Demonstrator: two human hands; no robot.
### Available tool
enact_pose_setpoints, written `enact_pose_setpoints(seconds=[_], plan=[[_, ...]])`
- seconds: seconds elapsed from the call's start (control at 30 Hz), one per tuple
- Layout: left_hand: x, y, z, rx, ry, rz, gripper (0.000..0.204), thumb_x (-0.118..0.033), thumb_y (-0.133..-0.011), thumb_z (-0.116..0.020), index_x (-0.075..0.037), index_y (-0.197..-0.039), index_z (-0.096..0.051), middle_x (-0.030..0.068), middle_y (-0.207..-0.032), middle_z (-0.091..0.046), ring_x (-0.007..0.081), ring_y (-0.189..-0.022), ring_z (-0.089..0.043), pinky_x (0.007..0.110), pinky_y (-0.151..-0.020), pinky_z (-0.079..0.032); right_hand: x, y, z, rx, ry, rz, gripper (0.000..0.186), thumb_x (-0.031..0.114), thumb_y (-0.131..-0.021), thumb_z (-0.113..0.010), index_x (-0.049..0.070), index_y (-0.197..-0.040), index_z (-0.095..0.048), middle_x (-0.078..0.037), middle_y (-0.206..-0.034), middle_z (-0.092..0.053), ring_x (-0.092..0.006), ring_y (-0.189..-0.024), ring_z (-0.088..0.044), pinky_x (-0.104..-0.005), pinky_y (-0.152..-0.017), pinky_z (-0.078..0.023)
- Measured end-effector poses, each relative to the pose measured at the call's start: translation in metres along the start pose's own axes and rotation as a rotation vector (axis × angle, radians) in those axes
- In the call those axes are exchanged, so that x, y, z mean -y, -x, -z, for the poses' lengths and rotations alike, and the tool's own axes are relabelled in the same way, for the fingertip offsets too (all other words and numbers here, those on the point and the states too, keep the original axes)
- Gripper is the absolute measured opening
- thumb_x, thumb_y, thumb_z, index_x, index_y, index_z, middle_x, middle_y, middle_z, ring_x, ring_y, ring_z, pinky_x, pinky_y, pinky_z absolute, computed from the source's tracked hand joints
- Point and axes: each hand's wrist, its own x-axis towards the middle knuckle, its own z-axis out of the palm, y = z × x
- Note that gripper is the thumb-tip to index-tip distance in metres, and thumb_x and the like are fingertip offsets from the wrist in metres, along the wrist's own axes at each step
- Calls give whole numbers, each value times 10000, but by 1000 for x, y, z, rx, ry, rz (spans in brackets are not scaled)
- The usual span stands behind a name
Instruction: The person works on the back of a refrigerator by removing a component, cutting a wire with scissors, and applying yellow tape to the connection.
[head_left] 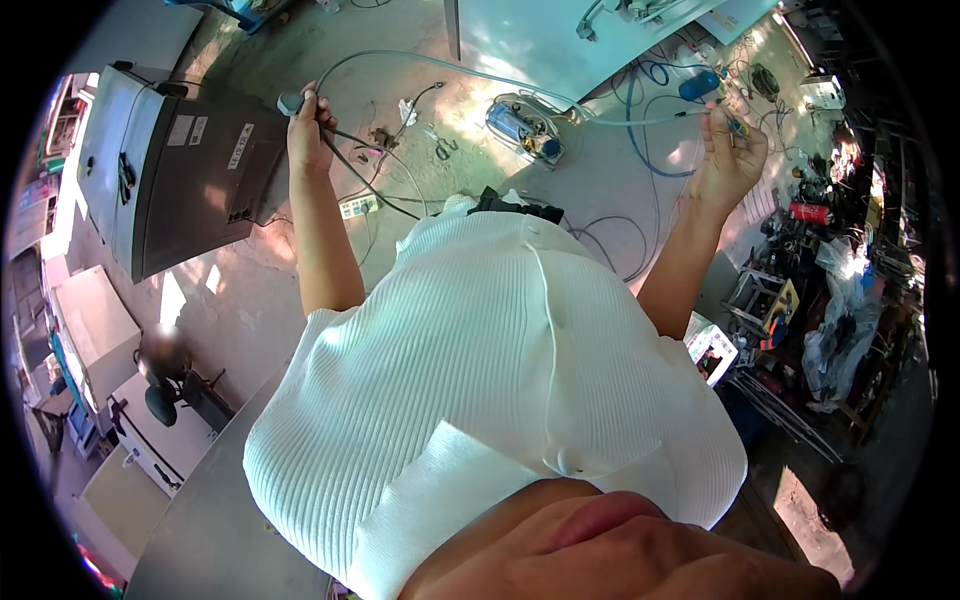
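My left hand (309, 132) is raised at the upper left, its fingers closed round a grey blocky plug-like piece (290, 104). A grey cable (440, 60) arches from beside that hand across to the right. Black cords hang below the left hand. At the upper right, my right hand (732, 160) pinches the cable's other end, which has a dark tip beside the fingers. Some small coloured bits show at these fingertips, too small to make out. Between the hands, a blue machine in a metal frame (520, 128) sits on the floor.
A white-topped table (540, 35) stands ahead, with a dark metal cabinet (215, 165) at left. A power strip (357, 206) and loose cords lie on the floor. Tools, plastic bags (845, 310) and a red cylinder (810, 213) crowd the right side.
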Motion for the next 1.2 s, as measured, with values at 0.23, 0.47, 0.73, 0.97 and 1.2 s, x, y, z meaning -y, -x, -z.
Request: enact_pose_setpoints(seconds=[0.23, 0.47, 0.73, 0.97, 1.2], plan=[[9, -1, 4, 12, 25, -2, 278, -211, -963, -503, -65, -1199, -493, -23, -781, -504, 58, -643, -417, 229, -596, -380, 15, -7, 1, -15, 42, 22, 259, -19, -787, -702, 44, -910, -482, -129, -898, -639, -195, -831, -653, -285, -702, -566], [12, -7, 3, 8, 46, 19, 284, -210, -961, -511, -64, -1204, -496, -23, -759, -502, 54, -623, -420, 221, -588, -383, 19, -19, 16, -70, 2, 60, 218, 11, -804, -697, 40, -936, -526, -88, -878, -638, -141, -764, -635, -254, -684, -563], [12, -10, 2, 51, 56, 46, 267, -218, -968, -503, -91, -1203, -514, -38, -756, -488, 49, -621, -410, 217, -583, -377, 35, -40, 57, -81, -553, -107, 208, 48, -850, -645, -46, -1014, -556, -122, -913, -625, -148, -737, -623, -194, -651, -568], [0, -11, -20, -2, -453, -137, 305, -299, -963, -515, -98, -1188, -562, 4, -983, -607, 65, -725, -496, 210, -657, -384, 78, -43, 103, -128, -827, -30, 243, 107, -856, -646, -37, -1033, -561, -98, -907, -622, -121, -693, -590, -205, -635, -556], [-40, -20, -2, 18, -546, -202, 341, -339, -952, -537, -18, -1060, -581, -56, -661, -352, 61, -620, -389, 216, -643, -382, 116, -24, 132, -189, -630, 199, 150, 81, -830, -672, -8, -927, -599, -134, -957, -641, -137, -728, -615, -213, -662, -551]])
